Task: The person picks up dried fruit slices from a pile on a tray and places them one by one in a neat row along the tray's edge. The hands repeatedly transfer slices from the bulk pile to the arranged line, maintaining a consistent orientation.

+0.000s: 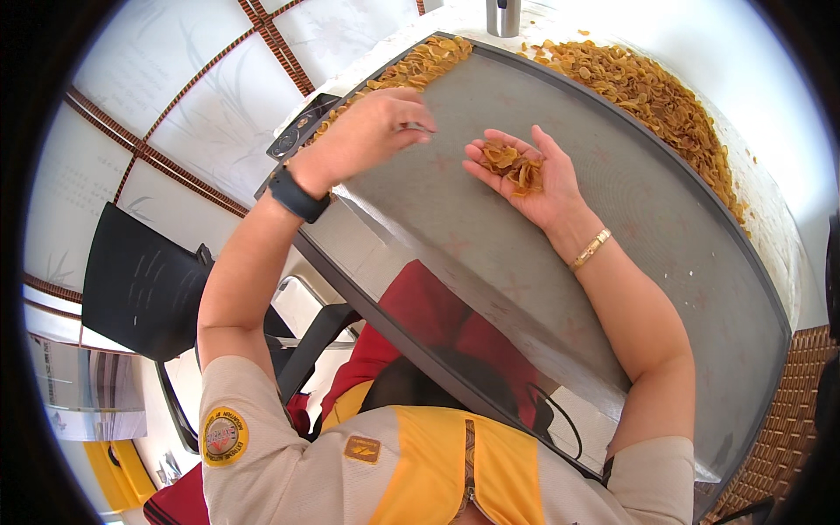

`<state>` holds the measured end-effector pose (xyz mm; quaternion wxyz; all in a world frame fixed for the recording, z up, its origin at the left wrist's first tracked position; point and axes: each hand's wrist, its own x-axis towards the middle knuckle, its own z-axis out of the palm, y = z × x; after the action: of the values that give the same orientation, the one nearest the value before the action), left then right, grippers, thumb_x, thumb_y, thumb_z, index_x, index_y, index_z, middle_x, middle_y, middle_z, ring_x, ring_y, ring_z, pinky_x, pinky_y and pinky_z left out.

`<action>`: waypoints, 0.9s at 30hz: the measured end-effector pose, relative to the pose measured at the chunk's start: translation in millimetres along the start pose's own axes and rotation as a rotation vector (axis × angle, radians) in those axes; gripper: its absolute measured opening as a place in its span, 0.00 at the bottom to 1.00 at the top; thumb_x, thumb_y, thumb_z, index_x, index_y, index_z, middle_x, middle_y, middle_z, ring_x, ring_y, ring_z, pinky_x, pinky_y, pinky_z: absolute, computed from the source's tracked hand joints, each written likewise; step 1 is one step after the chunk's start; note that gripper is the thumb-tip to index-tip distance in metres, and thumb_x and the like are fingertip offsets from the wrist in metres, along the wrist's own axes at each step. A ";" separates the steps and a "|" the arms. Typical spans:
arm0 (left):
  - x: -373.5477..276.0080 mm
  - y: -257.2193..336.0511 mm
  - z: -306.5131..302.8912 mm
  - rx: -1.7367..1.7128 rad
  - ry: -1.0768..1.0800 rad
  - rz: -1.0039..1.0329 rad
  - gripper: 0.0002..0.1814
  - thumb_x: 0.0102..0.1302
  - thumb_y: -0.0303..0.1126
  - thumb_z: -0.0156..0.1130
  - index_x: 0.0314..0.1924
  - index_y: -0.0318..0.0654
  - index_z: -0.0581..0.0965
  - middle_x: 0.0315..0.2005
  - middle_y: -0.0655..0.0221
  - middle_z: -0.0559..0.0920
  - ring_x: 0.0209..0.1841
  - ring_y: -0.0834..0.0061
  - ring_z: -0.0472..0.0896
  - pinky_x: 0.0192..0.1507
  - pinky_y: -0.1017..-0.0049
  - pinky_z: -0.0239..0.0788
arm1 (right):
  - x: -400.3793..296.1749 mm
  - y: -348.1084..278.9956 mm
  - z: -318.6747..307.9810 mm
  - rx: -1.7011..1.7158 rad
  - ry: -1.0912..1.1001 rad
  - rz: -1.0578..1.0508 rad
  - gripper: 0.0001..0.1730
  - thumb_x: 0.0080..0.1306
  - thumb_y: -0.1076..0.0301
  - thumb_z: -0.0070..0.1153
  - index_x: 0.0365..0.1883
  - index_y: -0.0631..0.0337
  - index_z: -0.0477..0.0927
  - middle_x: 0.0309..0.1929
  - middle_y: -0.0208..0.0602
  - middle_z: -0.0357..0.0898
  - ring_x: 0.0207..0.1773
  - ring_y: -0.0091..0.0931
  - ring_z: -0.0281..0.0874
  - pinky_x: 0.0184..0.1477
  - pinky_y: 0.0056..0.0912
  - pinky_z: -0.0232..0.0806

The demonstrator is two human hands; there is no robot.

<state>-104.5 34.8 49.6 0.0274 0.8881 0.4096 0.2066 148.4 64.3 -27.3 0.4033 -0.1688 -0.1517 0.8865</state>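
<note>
My right hand [548,177] lies palm up over a dark-framed mesh screen [525,256], cupping a small bunch of amber-brown dried slices [515,167]. Its fingers are loosely curled beneath them. To its left, my left hand [387,128] hovers near the screen's left edge. It is slightly blurred, with thumb and forefinger apart and no slice visible between them. Overlapping slices [423,65] form a strip along the screen's far left edge, partly hidden by my left hand. Beyond the far frame, a large heap of similar slices [643,98] rests on the table.
The screen overhangs the white-covered table [755,190] towards my lap. A metal cylinder [504,18] stands at the back. A phone-like dark device [295,134] sits under the left corner. A black chair [144,282] is at left; woven wicker [787,400] borders the right.
</note>
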 end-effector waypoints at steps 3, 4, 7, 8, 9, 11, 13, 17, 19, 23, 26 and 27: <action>20.8 18.8 13.0 0.004 0.046 0.120 0.08 0.61 0.24 0.69 0.42 0.37 0.82 0.37 0.62 0.81 0.40 0.59 0.80 0.41 0.66 0.74 | -1.4 0.5 2.7 0.014 -0.007 0.014 0.37 0.82 0.48 0.26 0.55 0.79 0.73 0.58 0.64 0.74 0.63 0.50 0.73 0.72 0.58 0.63; 27.4 24.9 16.0 -0.010 0.052 0.141 0.09 0.61 0.24 0.68 0.42 0.38 0.82 0.37 0.62 0.81 0.40 0.59 0.81 0.41 0.66 0.74 | -2.2 0.3 3.2 0.016 -0.010 0.017 0.37 0.81 0.48 0.26 0.56 0.79 0.73 0.58 0.64 0.73 0.64 0.50 0.72 0.72 0.58 0.63; 40.9 31.4 24.1 -0.038 0.058 0.168 0.09 0.61 0.23 0.67 0.42 0.39 0.83 0.36 0.62 0.81 0.40 0.60 0.81 0.41 0.66 0.74 | -3.2 2.1 8.0 0.002 0.010 0.016 0.38 0.81 0.47 0.25 0.57 0.79 0.72 0.59 0.61 0.74 0.65 0.48 0.72 0.73 0.58 0.62; 44.3 31.8 26.7 -0.045 0.058 0.171 0.09 0.61 0.23 0.67 0.42 0.39 0.84 0.36 0.62 0.81 0.40 0.60 0.81 0.41 0.66 0.74 | -3.2 2.8 9.4 -0.006 0.022 0.015 0.38 0.81 0.47 0.25 0.57 0.79 0.72 0.59 0.60 0.74 0.65 0.48 0.71 0.73 0.58 0.61; 48.2 32.4 30.3 -0.059 0.061 0.178 0.08 0.60 0.24 0.67 0.41 0.39 0.84 0.35 0.63 0.81 0.39 0.59 0.81 0.41 0.65 0.74 | -3.0 2.8 9.1 -0.007 0.031 0.013 0.38 0.81 0.47 0.24 0.58 0.79 0.72 0.59 0.59 0.74 0.65 0.47 0.72 0.73 0.58 0.61; 54.6 33.8 36.4 -0.088 0.068 0.190 0.07 0.59 0.26 0.67 0.38 0.40 0.85 0.33 0.63 0.82 0.38 0.57 0.81 0.42 0.62 0.73 | -2.3 2.7 8.3 -0.011 0.048 0.012 0.37 0.81 0.47 0.24 0.59 0.78 0.71 0.59 0.57 0.75 0.64 0.46 0.72 0.73 0.58 0.62; 58.2 34.8 40.1 -0.067 0.041 0.195 0.07 0.59 0.27 0.67 0.39 0.41 0.85 0.34 0.64 0.82 0.39 0.57 0.81 0.42 0.62 0.74 | -2.8 2.7 9.3 -0.014 0.039 0.004 0.37 0.81 0.48 0.24 0.59 0.78 0.70 0.58 0.55 0.75 0.63 0.45 0.73 0.73 0.58 0.62; 61.8 38.4 42.7 -0.062 -0.003 0.187 0.07 0.59 0.27 0.67 0.39 0.42 0.86 0.35 0.64 0.83 0.40 0.58 0.82 0.44 0.62 0.74 | -3.0 3.0 7.7 -0.039 0.006 -0.015 0.36 0.81 0.48 0.23 0.60 0.77 0.68 0.57 0.54 0.75 0.62 0.42 0.74 0.73 0.58 0.62; 61.5 37.5 45.5 -0.073 -0.022 0.164 0.08 0.59 0.27 0.67 0.39 0.43 0.86 0.35 0.65 0.83 0.41 0.58 0.82 0.45 0.63 0.75 | -2.5 3.6 7.4 -0.050 0.014 -0.019 0.36 0.81 0.48 0.22 0.60 0.77 0.68 0.58 0.54 0.74 0.63 0.42 0.74 0.73 0.58 0.63; 62.8 36.0 48.1 -0.114 -0.048 0.111 0.07 0.59 0.27 0.67 0.39 0.42 0.86 0.36 0.65 0.84 0.42 0.59 0.83 0.45 0.64 0.75 | -3.9 3.5 10.6 -0.058 0.020 -0.018 0.37 0.81 0.48 0.22 0.60 0.77 0.68 0.58 0.54 0.74 0.63 0.42 0.74 0.73 0.57 0.63; 64.5 36.7 47.9 -0.212 -0.066 0.031 0.06 0.60 0.27 0.67 0.38 0.41 0.85 0.36 0.65 0.83 0.41 0.60 0.83 0.44 0.67 0.76 | -3.8 3.5 10.4 -0.040 0.022 -0.015 0.37 0.81 0.47 0.22 0.61 0.76 0.68 0.57 0.54 0.75 0.63 0.43 0.74 0.73 0.57 0.62; 64.7 36.3 47.3 -0.227 -0.053 0.034 0.05 0.61 0.26 0.67 0.38 0.39 0.85 0.35 0.65 0.82 0.39 0.63 0.83 0.43 0.69 0.75 | -3.4 3.3 9.7 -0.030 0.014 -0.009 0.37 0.81 0.47 0.22 0.60 0.76 0.68 0.57 0.55 0.75 0.63 0.44 0.74 0.73 0.57 0.62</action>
<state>-22.6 64.2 36.6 0.1352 0.8913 0.3676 0.2285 144.2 58.3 -19.4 0.4055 -0.1802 -0.1628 0.8812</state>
